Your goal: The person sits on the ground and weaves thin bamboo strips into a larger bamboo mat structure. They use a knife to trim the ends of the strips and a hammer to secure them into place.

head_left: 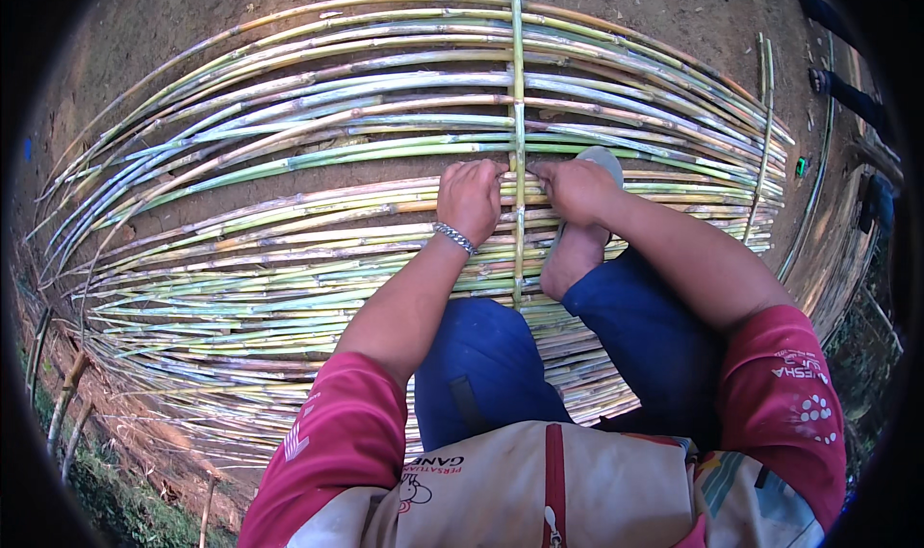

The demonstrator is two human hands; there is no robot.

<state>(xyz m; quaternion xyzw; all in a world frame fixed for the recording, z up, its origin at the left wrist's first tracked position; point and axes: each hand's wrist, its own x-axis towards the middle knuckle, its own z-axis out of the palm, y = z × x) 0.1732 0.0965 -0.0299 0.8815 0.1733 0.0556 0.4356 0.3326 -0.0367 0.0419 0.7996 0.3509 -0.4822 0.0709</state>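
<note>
Long green and yellow jointed cane stalks (318, 197) lie side by side on the ground in a broad mat. One green cane pole (518, 86) runs across them, away from me. My left hand (472, 200), with a chain bracelet at its wrist, is closed just left of this pole, fingertips against or near it. Just to its right, my right hand (577, 192) is closed too, thumb and finger pinched close to the pole. Whatever the fingertips grip is too small or hidden to name. My sandalled foot (575, 254) rests on the stalks beside my right hand.
A thinner cane pole (765, 134) crosses the stalks' right ends. Beyond it lie a small green object (801, 167) and more long poles (818, 192). Dark-clothed legs (852, 96) show at the right rim. Short wooden stakes (67, 399) stand by a grassy edge at lower left.
</note>
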